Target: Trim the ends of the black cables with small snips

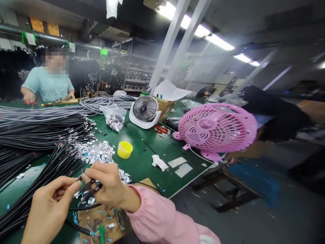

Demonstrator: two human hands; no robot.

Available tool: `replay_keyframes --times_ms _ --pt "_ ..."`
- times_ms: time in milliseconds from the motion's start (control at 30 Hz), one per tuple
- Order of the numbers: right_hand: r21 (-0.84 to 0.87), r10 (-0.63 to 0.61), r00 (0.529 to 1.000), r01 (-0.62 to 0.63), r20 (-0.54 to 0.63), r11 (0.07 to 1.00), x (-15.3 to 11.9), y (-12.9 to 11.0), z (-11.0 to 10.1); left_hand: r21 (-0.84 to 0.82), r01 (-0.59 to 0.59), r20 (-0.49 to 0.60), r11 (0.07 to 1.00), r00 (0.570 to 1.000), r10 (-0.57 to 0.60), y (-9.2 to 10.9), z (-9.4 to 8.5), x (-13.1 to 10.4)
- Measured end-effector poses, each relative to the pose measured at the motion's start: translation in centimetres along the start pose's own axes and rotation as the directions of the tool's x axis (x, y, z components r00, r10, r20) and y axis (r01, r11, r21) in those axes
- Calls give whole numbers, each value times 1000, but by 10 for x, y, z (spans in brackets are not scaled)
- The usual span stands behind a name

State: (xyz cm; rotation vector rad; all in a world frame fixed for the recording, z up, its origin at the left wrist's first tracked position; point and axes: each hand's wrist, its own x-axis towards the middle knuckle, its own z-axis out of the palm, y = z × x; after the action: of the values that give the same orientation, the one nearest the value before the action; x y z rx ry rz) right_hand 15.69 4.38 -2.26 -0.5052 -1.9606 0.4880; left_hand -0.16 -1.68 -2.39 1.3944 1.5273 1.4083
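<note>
My left hand [49, 205] pinches the end of a thin black cable [79, 177] between thumb and forefinger. Close against it, my right hand [109, 183], in a pink sleeve, holds a black hand tool [89, 191] that looks like small snips. Its fingertips meet the fine wires at the cable end; whether they pull on them I cannot tell. Under both hands is a worn wooden block [115, 217] strewn with blue bits, with a green piece [102, 234] on it. A heap of silver foil scraps [98, 152] lies just beyond my hands.
Bundles of black cables [27, 137] and grey cables [106, 101] cover the left side of the green table [142, 162]. Further off are a yellow tub [125, 149], a bag of parts [114, 118], red-handled scissors [161, 129], a white fan [145, 112] and a pink fan [203, 130]. A co-worker [49, 83] sits opposite.
</note>
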Motion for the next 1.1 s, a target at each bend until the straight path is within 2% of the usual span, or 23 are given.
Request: replay_keyframes --times_ms 67,133,167,200,233,267,333,367,400,433,467,533,567,600,633,667,733,800,933,1100 --pt "216 230 971 -238 62 947 4 -1 1 33 -50 15 998 999 49 2 -1 1" --pt "367 452 879 -476 156 799 7 -2 3 63 -116 -13 991 993 117 6 1 0" --pt "398 517 836 -544 183 739 8 -3 4 86 -146 -39 986 988 150 7 2 -1" --pt "409 556 812 -574 174 710 8 -5 5 112 -179 -67 978 980 187 7 3 -2" --pt "402 563 815 -565 135 721 9 -6 5 137 -211 -89 968 970 225 7 5 -3" --pt "378 533 843 -517 70 768 9 -7 5 157 -238 -97 959 962 255 7 6 -4" --pt "297 393 917 -357 -70 886 10 -9 4 169 -264 -87 950 956 281 7 7 -2" --pt "268 335 934 -293 -127 918 11 -9 3 164 -260 -69 951 959 274 8 7 -1" --pt "277 323 929 -268 -179 923 13 -8 1 156 -242 -52 958 966 253 10 6 1" --pt "334 371 899 -284 -232 899 15 -6 -1 146 -214 -39 966 974 222 12 6 3" --pt "418 465 842 -331 -274 846 18 -4 -4 131 -189 -33 973 980 195 15 5 5" --pt "620 664 681 -384 -311 684 21 0 -7 98 -155 -39 983 986 160 20 3 7" --pt "646 701 639 -397 -315 652 22 1 -8 81 -151 -42 985 987 154 21 3 7" --pt "616 706 634 -428 -317 661 22 1 -9 65 -157 -44 985 986 160 21 2 7" --pt "554 679 683 -468 -268 689 22 0 -8 57 -162 -45 985 985 165 20 2 7" --pt "468 623 755 -483 -206 740 20 -2 -8 51 -170 -54 984 983 173 18 2 7" --pt "312 483 862 -422 -151 851 16 -6 -6 40 -190 -77 981 978 193 13 2 5" --pt "204 349 921 -313 -175 928 12 -9 -4 33 -195 -94 980 976 197 10 2 3" --pt "108 159 960 -138 -228 985 6 -7 -3 45 -162 -69 986 984 165 15 2 -1" --pt "44 108 970 -101 -220 994 1 -3 -2 46 -160 -47 986 986 162 21 4 -2"
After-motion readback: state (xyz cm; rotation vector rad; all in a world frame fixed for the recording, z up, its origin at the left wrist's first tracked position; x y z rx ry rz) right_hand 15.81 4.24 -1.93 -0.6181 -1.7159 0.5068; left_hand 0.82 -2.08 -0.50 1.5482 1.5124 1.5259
